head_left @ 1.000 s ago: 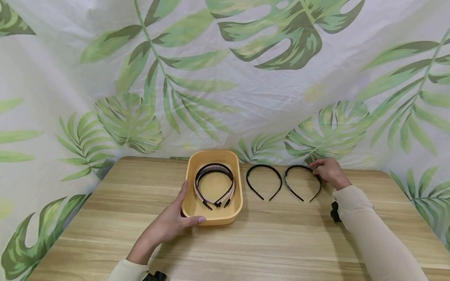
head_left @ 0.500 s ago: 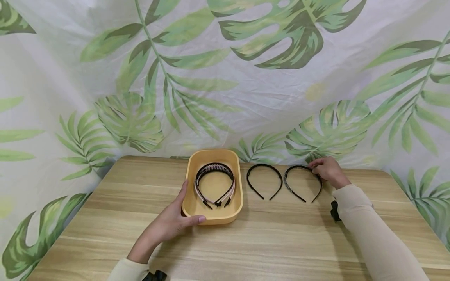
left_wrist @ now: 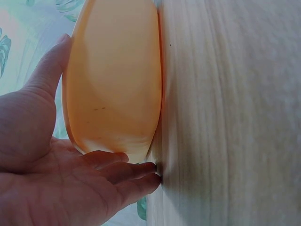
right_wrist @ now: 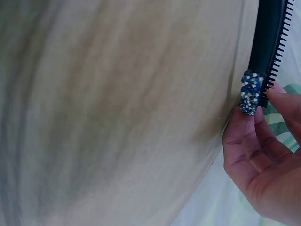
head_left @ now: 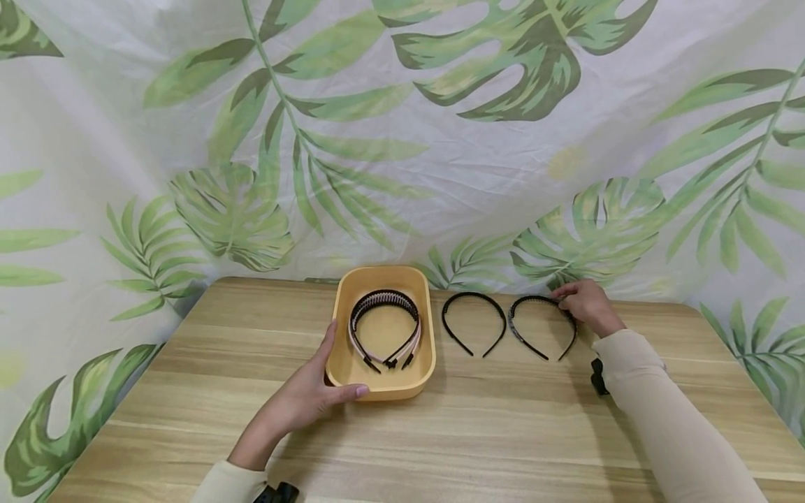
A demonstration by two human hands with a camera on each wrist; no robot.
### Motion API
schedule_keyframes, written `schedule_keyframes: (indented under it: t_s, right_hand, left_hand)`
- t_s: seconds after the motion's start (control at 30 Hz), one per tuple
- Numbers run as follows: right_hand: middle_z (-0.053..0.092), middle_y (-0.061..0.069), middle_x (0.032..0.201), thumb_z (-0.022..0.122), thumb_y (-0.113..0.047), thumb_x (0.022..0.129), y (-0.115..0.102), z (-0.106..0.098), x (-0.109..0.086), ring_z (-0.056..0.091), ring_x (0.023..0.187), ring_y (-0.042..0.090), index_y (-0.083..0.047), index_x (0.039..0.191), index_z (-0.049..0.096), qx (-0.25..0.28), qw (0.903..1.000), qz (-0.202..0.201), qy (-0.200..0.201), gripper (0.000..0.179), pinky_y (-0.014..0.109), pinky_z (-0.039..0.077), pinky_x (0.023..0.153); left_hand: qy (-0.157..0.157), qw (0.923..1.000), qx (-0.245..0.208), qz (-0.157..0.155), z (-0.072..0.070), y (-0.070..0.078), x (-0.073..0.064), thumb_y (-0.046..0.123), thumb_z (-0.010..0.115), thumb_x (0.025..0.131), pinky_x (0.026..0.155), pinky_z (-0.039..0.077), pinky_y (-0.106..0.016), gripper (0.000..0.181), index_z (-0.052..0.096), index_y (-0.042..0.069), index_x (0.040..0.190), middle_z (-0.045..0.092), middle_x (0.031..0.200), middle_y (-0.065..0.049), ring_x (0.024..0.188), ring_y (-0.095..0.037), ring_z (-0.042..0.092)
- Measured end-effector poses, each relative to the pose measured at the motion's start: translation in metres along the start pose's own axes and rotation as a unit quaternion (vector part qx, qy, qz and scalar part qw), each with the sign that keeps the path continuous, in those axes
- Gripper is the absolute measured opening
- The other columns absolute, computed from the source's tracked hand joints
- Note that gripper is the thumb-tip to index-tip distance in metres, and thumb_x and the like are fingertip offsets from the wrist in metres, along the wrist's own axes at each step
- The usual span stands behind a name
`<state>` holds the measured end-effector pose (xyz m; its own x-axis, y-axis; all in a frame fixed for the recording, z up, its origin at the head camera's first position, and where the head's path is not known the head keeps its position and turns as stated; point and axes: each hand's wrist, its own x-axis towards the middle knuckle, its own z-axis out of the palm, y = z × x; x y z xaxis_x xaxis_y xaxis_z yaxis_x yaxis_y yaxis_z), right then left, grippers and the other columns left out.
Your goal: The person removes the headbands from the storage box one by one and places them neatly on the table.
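Observation:
A yellow-orange box (head_left: 405,392) with rounded corners stands on the table, holding several nested headbands (head_left: 383,299), black and pinkish. My left hand (head_left: 300,399) rests against the box's near left corner, its thumb along the near rim and its fingers, nearly straight, on the left wall. To the right of the box, a thin black headband (head_left: 474,295) lies with its ends toward me. Farther right, my right hand (head_left: 591,309) pinches another black headband (right_wrist: 269,40) near its upper right. This headband has comb teeth and a glittery rhinestone section (right_wrist: 251,92).
The wood-grain table (head_left: 490,433) ends at a back edge close behind the box and headbands. Behind it hangs a pale cloth (head_left: 352,181) printed with green leaves. A small black device (head_left: 600,378) sits at the right wrist.

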<state>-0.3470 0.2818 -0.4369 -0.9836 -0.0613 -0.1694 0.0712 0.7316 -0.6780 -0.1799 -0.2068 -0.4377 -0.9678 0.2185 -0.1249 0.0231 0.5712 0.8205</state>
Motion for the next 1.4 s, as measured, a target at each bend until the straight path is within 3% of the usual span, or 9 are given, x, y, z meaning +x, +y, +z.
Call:
schedule_keyframes:
  t_s: [0.13, 0.27, 1.03, 1.4]
  right_hand:
    - [0.062, 0.034, 0.131, 0.052, 0.002, 0.101, -0.0021, 0.0009, -0.0013, 0.058, 0.096, 0.028, 0.01, 0.13, 0.067, -0.015, 0.9999, -0.003, 0.007, 0.033, 0.031, 0.044, 0.069]
    - [0.059, 0.035, 0.136, 0.05, 0.002, 0.102, -0.0027, 0.0025, -0.0016, 0.057, 0.105, 0.033, 0.009, 0.131, 0.067, -0.017, 0.9998, -0.003, 0.009, 0.034, 0.032, 0.046, 0.073]
    - [0.064, 0.032, 0.126, 0.052, 0.003, 0.102, 0.0004, 0.0059, -0.0034, 0.061, 0.112, 0.042, 0.008, 0.128, 0.069, -0.026, 0.9993, -0.016, 0.019, 0.032, 0.033, 0.051, 0.077]
    - [0.064, 0.034, 0.13, 0.052, 0.001, 0.102, 0.0008, 0.0064, -0.0051, 0.06, 0.119, 0.046, 0.008, 0.129, 0.069, -0.032, 0.9991, -0.023, 0.016, 0.032, 0.038, 0.053, 0.083]
  left_hand:
    - [0.0, 1.0, -0.004, 0.001, -0.0001, 0.0, 0.0004, 0.043, 0.086, 0.086, 0.124, 0.029, -0.055, 0.133, -0.015, 0.015, 0.168, 0.006, 0.174, -0.026, 0.154, -0.041, 0.034]
    - [-0.001, 1.0, -0.008, -0.001, -0.0002, 0.0003, 0.0007, 0.042, 0.086, 0.086, 0.125, 0.028, -0.055, 0.132, -0.014, 0.014, 0.168, 0.005, 0.174, -0.025, 0.155, -0.041, 0.032]
    - [0.001, 1.0, -0.004, -0.007, -0.0002, -0.0004, 0.0, 0.043, 0.087, 0.085, 0.126, 0.024, -0.058, 0.132, -0.013, 0.016, 0.168, 0.005, 0.174, -0.025, 0.157, -0.043, 0.024]
    - [0.003, 1.0, 0.004, -0.009, 0.0002, 0.0004, -0.0007, 0.043, 0.086, 0.086, 0.126, 0.024, -0.059, 0.131, -0.012, 0.015, 0.168, 0.006, 0.174, -0.024, 0.157, -0.043, 0.024]
